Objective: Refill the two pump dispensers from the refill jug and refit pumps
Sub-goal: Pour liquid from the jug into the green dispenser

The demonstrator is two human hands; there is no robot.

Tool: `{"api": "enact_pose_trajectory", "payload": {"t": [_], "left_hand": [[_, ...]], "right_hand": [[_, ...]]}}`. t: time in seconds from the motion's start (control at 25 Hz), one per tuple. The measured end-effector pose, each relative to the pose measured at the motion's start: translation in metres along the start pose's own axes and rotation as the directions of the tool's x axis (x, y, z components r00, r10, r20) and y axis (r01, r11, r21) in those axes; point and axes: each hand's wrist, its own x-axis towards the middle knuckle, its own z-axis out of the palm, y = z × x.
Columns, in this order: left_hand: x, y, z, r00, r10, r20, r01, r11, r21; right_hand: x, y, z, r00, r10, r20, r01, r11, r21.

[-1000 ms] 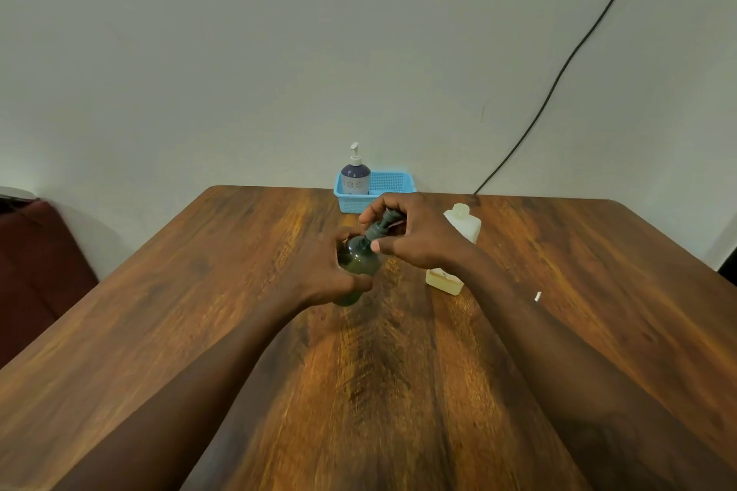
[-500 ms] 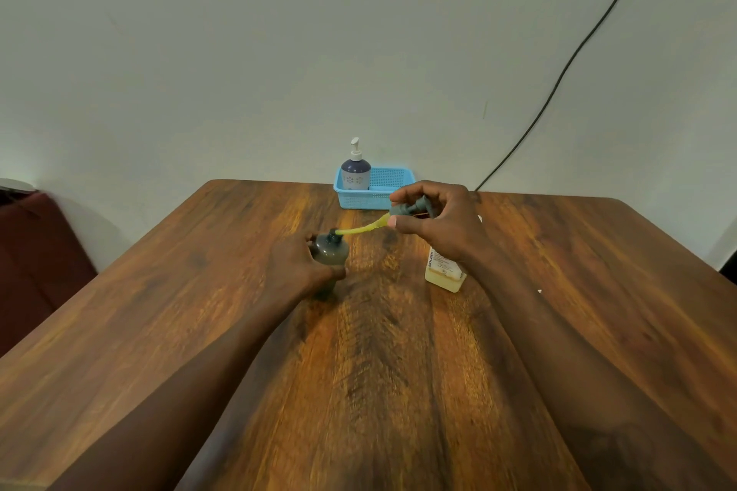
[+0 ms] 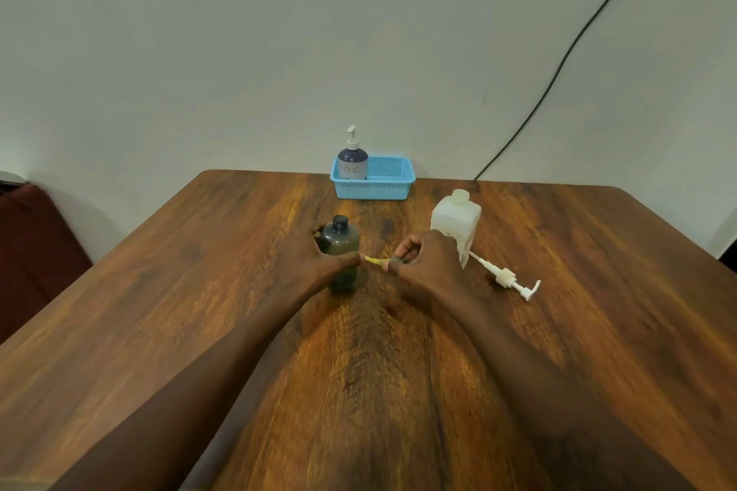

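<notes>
A dark grey dispenser bottle (image 3: pixel 340 241) stands upright on the wooden table (image 3: pixel 199 291) with its neck uncapped. My left hand (image 3: pixel 309 259) wraps around its left side. My right hand (image 3: pixel 428 261) pinches the dark pump (image 3: pixel 395 260) low over the table just right of the bottle, its yellow dip tube (image 3: pixel 375 260) pointing left toward my left fingers. The white refill jug (image 3: pixel 456 221) stands uncapped behind my right hand. A white pump (image 3: pixel 506 278) lies flat on the table to its right. A second, dark blue dispenser (image 3: pixel 352 159) with a white pump stands in the blue basket (image 3: pixel 389 183).
The blue basket sits at the table's far edge against the wall. A black cable (image 3: pixel 558 64) runs down the wall to the table's back right. A dark red seat (image 3: pixel 36 251) is beside the table's left edge.
My right hand has pulled the pump and its yellow tube out of the grey bottle and lowered it toward the table. My left hand has set the bottle upright. The view has tilted, revealing the white pump.
</notes>
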Motion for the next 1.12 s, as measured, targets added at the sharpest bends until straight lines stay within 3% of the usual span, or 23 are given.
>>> {"api": "enact_pose_trajectory", "payload": {"t": [0.4, 0.52, 0.6, 0.68, 0.72, 0.96, 1.04, 1.12], "left_hand": [[-0.002, 0.022, 0.017, 0.994, 0.089, 0.057, -0.089, 0.996, -0.009], [-0.001, 0.029, 0.023, 0.993, 0.100, 0.057, -0.100, 0.995, -0.004], [0.001, 0.036, 0.029, 0.991, 0.121, 0.050, -0.119, 0.992, -0.047], [0.003, 0.044, 0.035, 0.988, 0.150, 0.039, -0.146, 0.985, -0.089], [0.004, 0.047, 0.038, 0.986, 0.164, 0.031, -0.161, 0.982, -0.100], [0.012, 0.059, 0.054, 0.980, 0.195, 0.047, -0.187, 0.973, -0.136], [0.014, 0.061, 0.058, 0.976, 0.213, 0.049, -0.205, 0.969, -0.140], [0.016, 0.062, 0.059, 0.971, 0.234, 0.051, -0.226, 0.965, -0.133]], "right_hand": [[-0.014, 0.017, -0.002, 0.999, 0.030, 0.035, -0.028, 0.997, -0.066], [-0.017, 0.015, -0.016, 0.970, -0.134, -0.203, 0.135, 0.991, -0.008], [-0.016, 0.016, -0.029, 0.860, -0.281, -0.426, 0.282, 0.957, -0.063], [-0.013, 0.020, -0.042, 0.763, -0.313, -0.566, 0.301, 0.946, -0.118], [-0.009, 0.024, -0.047, 0.767, -0.277, -0.579, 0.268, 0.958, -0.104], [0.014, 0.047, -0.060, 0.953, 0.085, -0.290, -0.064, 0.995, 0.081], [0.018, 0.052, -0.059, 0.976, 0.114, -0.184, -0.090, 0.987, 0.132], [0.021, 0.054, -0.060, 0.979, 0.093, -0.183, -0.068, 0.988, 0.138]]}}
